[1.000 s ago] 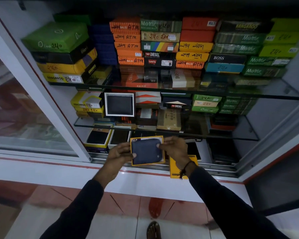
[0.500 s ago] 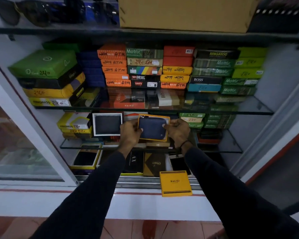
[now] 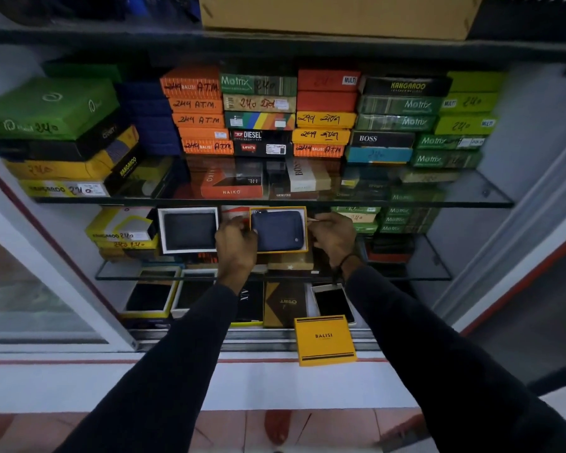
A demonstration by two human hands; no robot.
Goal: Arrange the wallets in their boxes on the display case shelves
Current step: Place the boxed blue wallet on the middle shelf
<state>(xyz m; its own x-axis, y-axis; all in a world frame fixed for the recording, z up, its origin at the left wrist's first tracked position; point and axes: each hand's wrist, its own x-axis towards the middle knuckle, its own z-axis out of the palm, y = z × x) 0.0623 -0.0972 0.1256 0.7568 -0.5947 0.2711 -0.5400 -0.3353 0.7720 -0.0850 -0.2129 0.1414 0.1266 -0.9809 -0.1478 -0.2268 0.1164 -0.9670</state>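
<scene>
"Standing up on the middle glass shelf (image 3: 438, 273), that open yellow-rimmed cardboard box with the dark blue wallet in it (image 3: 278, 229) shows its face out to the room. See it?"

"Yes. Who has hold of it?"

"Both hands. The left hand (image 3: 236, 245) is curled round the box's left edge, and the right hand (image 3: 334, 237) pinches the right edge with its fingertips. Both are closed on the box, not on the wallet."

"Is it heavy?"

"I think it is light. The box looks like stiff card, so it should keep its shape. The wallet looks soft and smooth, and nothing covers it, so it might slip out if the box tips forward. Holding the two side edges seems the best way."

"Which way does it go?"

"Its flat front looks at us. It is nearly square, and the longer side seems to run left to right. I can't tell what its back leans on."

"What is near it?"

"Just beside it on the left stands a white-rimmed open box with a black wallet (image 3: 188, 231), the same way up. Down on the case's front ledge lies a flat yellow lid that says BALISI (image 3: 324, 340). I guess it belongs to this box."
</scene>
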